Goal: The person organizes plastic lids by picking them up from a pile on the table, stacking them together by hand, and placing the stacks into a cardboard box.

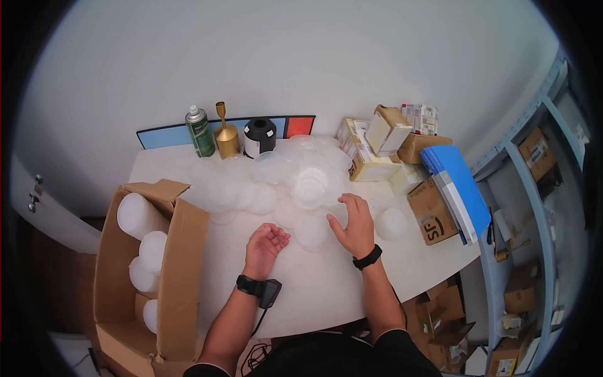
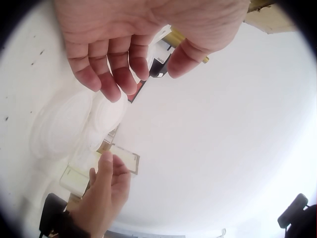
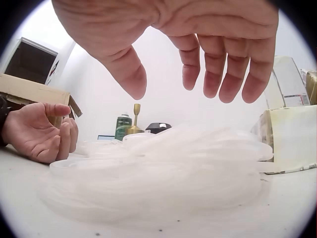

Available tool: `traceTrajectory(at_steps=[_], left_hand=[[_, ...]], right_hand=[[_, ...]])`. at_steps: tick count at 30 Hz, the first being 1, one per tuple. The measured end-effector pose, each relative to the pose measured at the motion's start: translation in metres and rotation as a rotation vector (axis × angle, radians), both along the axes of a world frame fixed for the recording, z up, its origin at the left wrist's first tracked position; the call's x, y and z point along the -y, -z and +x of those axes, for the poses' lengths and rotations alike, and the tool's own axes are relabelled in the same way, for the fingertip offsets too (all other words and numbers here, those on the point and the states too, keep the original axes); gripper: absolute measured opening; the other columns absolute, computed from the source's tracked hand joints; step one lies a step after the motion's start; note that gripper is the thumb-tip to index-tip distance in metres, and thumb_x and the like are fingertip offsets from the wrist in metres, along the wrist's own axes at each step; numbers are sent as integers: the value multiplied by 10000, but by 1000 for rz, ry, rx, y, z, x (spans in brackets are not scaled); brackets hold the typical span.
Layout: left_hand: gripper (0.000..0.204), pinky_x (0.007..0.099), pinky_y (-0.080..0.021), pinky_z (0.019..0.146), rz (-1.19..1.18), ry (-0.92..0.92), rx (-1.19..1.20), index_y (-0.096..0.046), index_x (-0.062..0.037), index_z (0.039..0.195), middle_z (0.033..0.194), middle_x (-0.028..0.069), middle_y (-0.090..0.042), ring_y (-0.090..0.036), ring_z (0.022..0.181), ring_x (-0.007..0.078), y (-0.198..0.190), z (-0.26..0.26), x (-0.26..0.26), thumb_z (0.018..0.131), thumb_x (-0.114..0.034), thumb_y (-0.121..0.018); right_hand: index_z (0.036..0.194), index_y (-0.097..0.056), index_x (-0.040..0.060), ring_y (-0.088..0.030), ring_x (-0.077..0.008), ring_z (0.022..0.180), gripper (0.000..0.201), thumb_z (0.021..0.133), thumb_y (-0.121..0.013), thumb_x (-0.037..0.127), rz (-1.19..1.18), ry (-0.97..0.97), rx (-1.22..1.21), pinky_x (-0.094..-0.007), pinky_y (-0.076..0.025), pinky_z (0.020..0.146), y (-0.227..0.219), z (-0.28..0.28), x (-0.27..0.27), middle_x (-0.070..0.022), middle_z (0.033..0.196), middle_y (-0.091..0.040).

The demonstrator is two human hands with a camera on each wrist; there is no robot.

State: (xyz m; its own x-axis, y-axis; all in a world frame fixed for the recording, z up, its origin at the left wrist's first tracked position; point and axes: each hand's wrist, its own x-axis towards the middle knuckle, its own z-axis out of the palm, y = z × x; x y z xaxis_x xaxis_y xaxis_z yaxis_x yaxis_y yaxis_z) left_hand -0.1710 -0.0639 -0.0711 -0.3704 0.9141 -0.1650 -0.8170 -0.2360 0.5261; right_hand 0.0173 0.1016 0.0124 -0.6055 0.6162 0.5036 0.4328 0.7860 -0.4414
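A wide pile of translucent round plastic lids [image 1: 311, 188] lies on the white table. My left hand [image 1: 266, 249] rests palm up at the near side of the pile, fingers loosely curled, holding nothing; in the left wrist view the left hand [image 2: 143, 39] shows its fingers bent and free. Just above the pile's right side hovers my right hand [image 1: 355, 226], thumb apart from the fingers. The right wrist view has the right hand [image 3: 188, 39] over the lids [image 3: 158, 183], fingers hanging down with nothing between them.
A cardboard box [image 1: 188, 251] with stacks of white round pieces [image 1: 141, 217] stands at the left. Behind the pile are a green spray can [image 1: 200, 133], a gold holder [image 1: 227, 141] and a black-and-white object [image 1: 259, 138]. Cartons [image 1: 374, 166] and a blue folder [image 1: 461, 188] are at the right.
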Motion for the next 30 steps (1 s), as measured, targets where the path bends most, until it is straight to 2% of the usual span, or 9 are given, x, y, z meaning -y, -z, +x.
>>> traceTrajectory(at_steps=[3,7,13,16,19,22,25,28,30], left_hand=[[201,377,-513,931,-9,-4,7,-598,-80,981,965,73,-667,-664,983,244,-3,1,0,1006,-274,-549],[212,379,-514,932,-19,-6,11,-596,-77,977,959,73,-662,-660,977,245,-4,1,-1,1007,-282,-556],[212,381,-513,937,-16,-8,19,-596,-80,972,961,77,-663,-661,988,248,1,0,-3,1009,-285,-554],[215,380,-511,938,4,-4,19,-595,-76,1004,971,76,-664,-663,990,249,2,0,-2,1005,-287,-555],[260,393,-508,940,-2,-6,-26,-594,-71,1060,1075,71,-671,-654,1013,238,-1,1,-1,1009,-320,-536],[423,399,-496,984,59,9,-143,-528,-77,1307,1253,76,-632,-623,1147,227,-11,4,0,990,-356,-551],[646,409,-472,1036,117,-36,-150,-411,-69,1487,1398,94,-557,-568,1255,235,-16,9,0,974,-431,-561],[752,413,-454,1069,186,44,-111,-356,-63,1546,1437,110,-528,-545,1299,258,-23,6,4,956,-481,-565],[762,415,-455,1067,149,42,-128,-364,-67,1544,1434,112,-527,-545,1296,261,-22,7,4,946,-494,-566]], right_hand=[[1289,-548,25,-517,-383,1254,592,783,-810,186,55,-79,97,-448,-459,1043,1,-31,-11,-191,1370,-550],[1412,-490,31,-398,-385,1400,788,728,-838,208,134,-228,375,-452,-377,1151,-7,-57,-29,-216,1520,-429],[1366,-511,16,-474,-378,1302,775,705,-856,226,149,-270,427,-453,-406,1101,-13,-71,-39,-195,1381,-524],[1326,-524,17,-511,-381,1236,745,698,-861,233,144,-254,316,-450,-424,1062,-17,-65,-31,-184,1292,-564],[1277,-535,18,-545,-391,1186,707,694,-867,242,-36,-260,165,-446,-443,1031,-30,-56,-3,-197,1274,-581],[1266,-541,9,-562,-371,1145,708,712,-871,301,-22,-390,-28,-434,-480,956,-17,-55,28,-177,1255,-597],[1247,-553,7,-565,-357,1107,681,735,-870,324,-191,-467,-86,-427,-503,910,-4,-57,60,-169,1243,-604],[1217,-568,5,-568,-347,1074,648,746,-868,334,-318,-444,-93,-416,-512,881,-1,-59,74,-166,1240,-615],[1186,-581,3,-567,-352,1081,611,753,-867,324,-225,-441,-78,-423,-500,924,3,-60,73,-166,1258,-617]])
